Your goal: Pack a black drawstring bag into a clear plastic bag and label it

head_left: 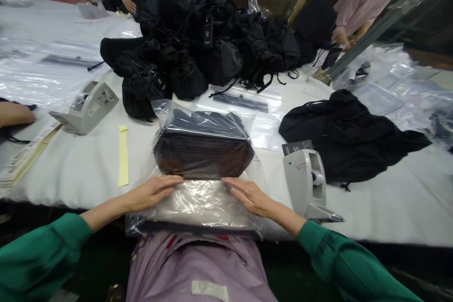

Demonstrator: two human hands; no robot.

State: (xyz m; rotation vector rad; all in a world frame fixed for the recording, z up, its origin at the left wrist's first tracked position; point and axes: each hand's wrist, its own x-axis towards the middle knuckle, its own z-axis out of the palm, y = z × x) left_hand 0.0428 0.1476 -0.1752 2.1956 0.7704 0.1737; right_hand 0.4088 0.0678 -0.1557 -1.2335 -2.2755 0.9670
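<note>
A clear plastic bag lies at the table's front edge, its flat near part overhanging toward my apron. Inside its far part is a dark, box-shaped pouch. My left hand rests flat on the plastic at the left, fingers stretched inward along the pouch's near side. From the right, my right hand lies on the plastic in the same way, fingers extended. Neither hand grips anything. A grey tape dispenser stands just right of my right hand, and a yellow paper strip lies beyond my left forearm.
Black drawstring bags are heaped at the back. Another black bag lies at right, near loose clear plastic. A second tape dispenser stands at left. Co-workers' hands show behind, and another person's arm at far left.
</note>
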